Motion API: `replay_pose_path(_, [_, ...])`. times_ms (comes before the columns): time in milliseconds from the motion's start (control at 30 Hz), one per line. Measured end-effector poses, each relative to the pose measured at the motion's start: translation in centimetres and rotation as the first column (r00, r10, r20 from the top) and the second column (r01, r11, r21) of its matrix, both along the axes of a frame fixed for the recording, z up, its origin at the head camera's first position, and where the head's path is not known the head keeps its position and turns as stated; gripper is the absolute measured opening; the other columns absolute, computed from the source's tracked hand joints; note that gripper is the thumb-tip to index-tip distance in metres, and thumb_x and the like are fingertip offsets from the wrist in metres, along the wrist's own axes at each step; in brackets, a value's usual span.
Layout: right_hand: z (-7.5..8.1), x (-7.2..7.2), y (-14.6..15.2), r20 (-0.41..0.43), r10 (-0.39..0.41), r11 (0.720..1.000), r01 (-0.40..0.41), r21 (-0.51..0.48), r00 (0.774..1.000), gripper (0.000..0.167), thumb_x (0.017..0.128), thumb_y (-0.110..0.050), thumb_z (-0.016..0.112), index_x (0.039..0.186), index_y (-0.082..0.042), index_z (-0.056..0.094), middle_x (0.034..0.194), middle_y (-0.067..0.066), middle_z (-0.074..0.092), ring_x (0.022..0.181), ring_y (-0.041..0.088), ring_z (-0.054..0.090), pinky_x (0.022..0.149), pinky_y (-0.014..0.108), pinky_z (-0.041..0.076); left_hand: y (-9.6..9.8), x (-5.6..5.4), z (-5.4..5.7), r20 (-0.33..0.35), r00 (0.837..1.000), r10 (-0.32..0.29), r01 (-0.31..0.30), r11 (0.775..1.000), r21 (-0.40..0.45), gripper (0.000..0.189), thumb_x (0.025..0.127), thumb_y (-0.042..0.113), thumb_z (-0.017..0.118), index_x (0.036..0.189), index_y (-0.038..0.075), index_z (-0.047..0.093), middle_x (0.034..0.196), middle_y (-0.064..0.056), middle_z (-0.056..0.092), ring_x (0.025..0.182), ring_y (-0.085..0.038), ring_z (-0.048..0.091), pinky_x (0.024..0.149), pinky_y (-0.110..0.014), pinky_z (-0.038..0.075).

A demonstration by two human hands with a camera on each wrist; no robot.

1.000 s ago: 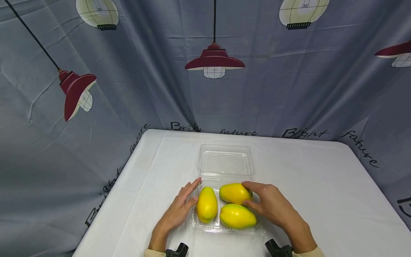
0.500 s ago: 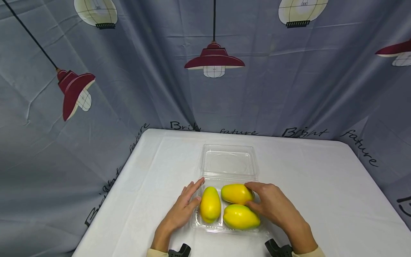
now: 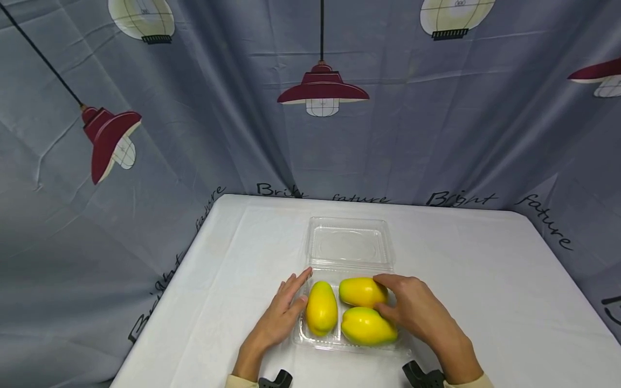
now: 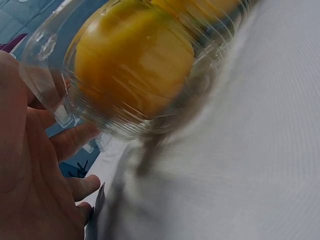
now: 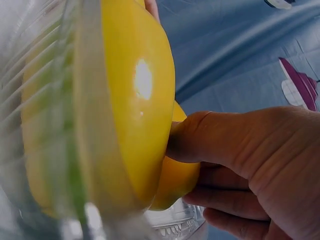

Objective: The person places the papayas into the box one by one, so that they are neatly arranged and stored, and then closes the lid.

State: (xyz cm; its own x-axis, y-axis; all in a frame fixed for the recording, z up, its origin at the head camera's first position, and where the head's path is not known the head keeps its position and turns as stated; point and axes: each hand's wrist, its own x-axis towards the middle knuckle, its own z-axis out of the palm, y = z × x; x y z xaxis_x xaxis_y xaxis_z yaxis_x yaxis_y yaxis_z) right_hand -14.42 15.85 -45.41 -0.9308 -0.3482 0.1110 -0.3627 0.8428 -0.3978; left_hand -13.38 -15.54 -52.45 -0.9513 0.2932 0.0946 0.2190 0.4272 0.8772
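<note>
Three yellow mangoes lie in a clear plastic clamshell box (image 3: 335,344), its lid (image 3: 349,245) folded back flat on the far side. One mango (image 3: 322,308) stands lengthwise in the left part; a far mango (image 3: 361,291) and a near mango (image 3: 368,326) lie crosswise on the right. My left hand (image 3: 280,315) rests along the box's left side with fingers extended; in the left wrist view, the fingers (image 4: 75,140) are by the clear wall. My right hand (image 3: 419,312) holds the far mango's right end between thumb and fingers. In the right wrist view, the near mango (image 5: 142,100) partly hides it.
A white cloth covers the table (image 3: 485,280). Behind it hangs a grey-blue curtain (image 3: 412,134) printed with lamps and lettering. Black wrist mounts (image 3: 423,375) sit on both wrists near the table's front.
The box and its mangoes have slid a little to the right. My left hand has moved right along with them, and the right hand has shifted slightly right, still on the far mango.
</note>
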Motion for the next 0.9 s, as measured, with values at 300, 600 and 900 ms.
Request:
replay_pose_path(300, [0.0, -0.3, 0.8, -0.003, 0.015, 0.999, -0.015, -0.044, 1.0, 0.049, 0.088, -0.025, 0.092, 0.132, -0.008, 0.078, 0.13, 0.007, 0.08, 0.123, 0.034, 0.076, 0.106, 0.058, 0.061, 0.3, 0.0, 0.0, -0.009, 1.0, -0.008, 0.008, 1.0, 0.006, 0.062, 0.112, 0.016, 0.048, 0.172, 0.021, 0.037, 0.173, -0.008, 0.046, 0.169, -0.047, 0.016, 0.137, -0.066, 0.001])
replay_pose_path(600, [0.5, -0.8, 3.0, -0.035, -0.012, 0.994, 0.008, -0.11, 0.999, 0.045, 0.093, -0.024, 0.088, 0.134, -0.009, 0.078, 0.132, 0.009, 0.08, 0.123, 0.038, 0.076, 0.102, 0.061, 0.061, -0.4, 0.1, 0.7, 0.053, 0.998, 0.029, -0.034, 0.996, 0.081, 0.067, 0.114, 0.023, 0.052, 0.176, 0.022, 0.027, 0.175, -0.009, 0.044, 0.166, -0.037, 0.032, 0.135, -0.068, 0.017])
replay_pose_path(900, [0.9, -2.5, 5.2, -0.011, -0.146, 0.973, 0.142, -0.181, 0.989, 0.051, 0.099, -0.035, 0.082, 0.141, -0.007, 0.074, 0.133, 0.015, 0.079, 0.124, 0.043, 0.074, 0.103, 0.065, 0.059, -1.6, -1.6, 2.8, 0.042, 0.999, 0.029, -0.033, 0.994, 0.105, 0.067, 0.114, 0.018, 0.056, 0.174, 0.008, 0.027, 0.171, -0.021, 0.047, 0.161, -0.045, 0.04, 0.131, -0.065, 0.029])
